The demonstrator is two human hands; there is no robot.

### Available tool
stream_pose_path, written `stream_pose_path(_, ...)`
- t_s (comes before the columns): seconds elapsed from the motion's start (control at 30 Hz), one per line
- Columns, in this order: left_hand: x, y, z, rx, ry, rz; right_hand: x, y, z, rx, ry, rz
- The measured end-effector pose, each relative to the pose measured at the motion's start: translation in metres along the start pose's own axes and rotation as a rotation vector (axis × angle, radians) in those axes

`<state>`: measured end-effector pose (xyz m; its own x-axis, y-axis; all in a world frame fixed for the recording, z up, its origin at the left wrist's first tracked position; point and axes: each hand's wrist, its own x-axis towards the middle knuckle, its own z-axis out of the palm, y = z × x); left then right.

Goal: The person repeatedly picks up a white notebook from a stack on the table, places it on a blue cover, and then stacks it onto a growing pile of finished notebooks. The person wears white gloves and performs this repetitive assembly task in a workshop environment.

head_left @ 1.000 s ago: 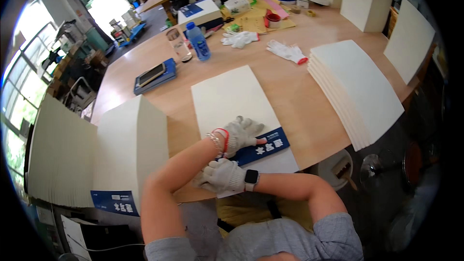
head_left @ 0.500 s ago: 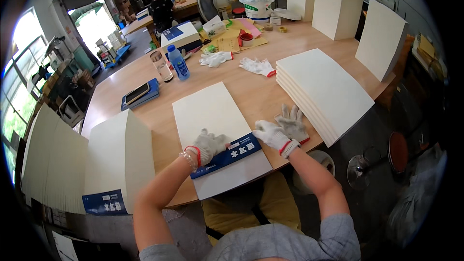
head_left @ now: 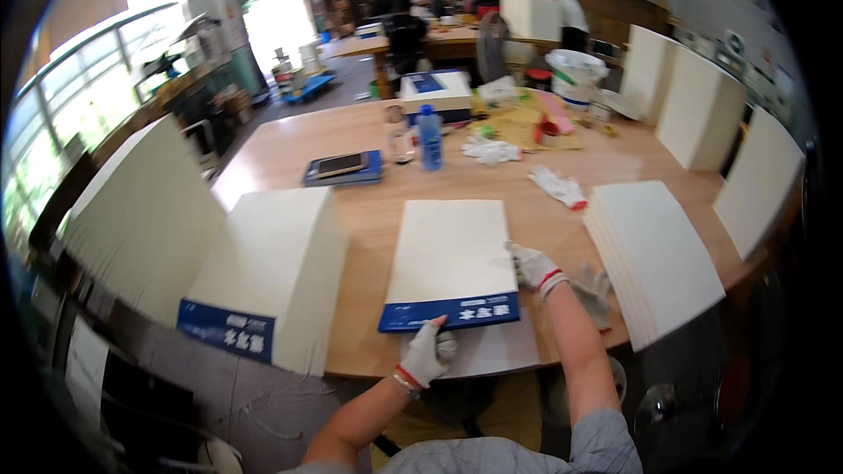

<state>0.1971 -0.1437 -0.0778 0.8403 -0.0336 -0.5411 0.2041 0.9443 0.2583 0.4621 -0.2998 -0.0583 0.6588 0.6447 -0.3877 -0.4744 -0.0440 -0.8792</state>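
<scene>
A cream sketch pad with a blue band along its near edge lies in front of me, over a pale sheet or board at the table edge. My left hand, in a white knit glove, grips the band's near edge, thumb on top and the other fingers partly hidden. At the pad's right edge, my gloved right hand has its fingers bent round the side; the fingertips are blurred. A loose greyish glove lies just right of that wrist.
Tall stacks of cream pads stand at left, one with a blue band. A lower stack is at right, with upright blocks behind. A phone on a blue book, a blue bottle and white gloves lie farther back.
My view has risen and shifted. My left hand went from lying on the blue band to gripping its near edge. My right hand moved farther up the pad's right side.
</scene>
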Motion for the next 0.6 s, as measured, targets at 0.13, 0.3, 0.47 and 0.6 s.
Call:
stream_pose_path(0.13,-0.036,0.013,0.031,0.227,0.278,0.223,0.018,0.005,0.014,-0.034,-0.138,-0.344)
stream_pose_path(0.3,-0.133,0.034,0.034,0.718,0.136,0.626,-0.048,-0.001,0.097,0.183,-0.165,-0.555)
stream_pose_path(0.47,-0.216,0.061,-0.016,1.112,0.096,1.681,-0.061,-0.014,0.207,0.099,-0.324,-0.629)
stream_pose_path(0.6,-0.283,0.109,-0.006,0.738,0.616,1.677,-0.036,-0.022,0.319,0.098,-0.423,-0.641)
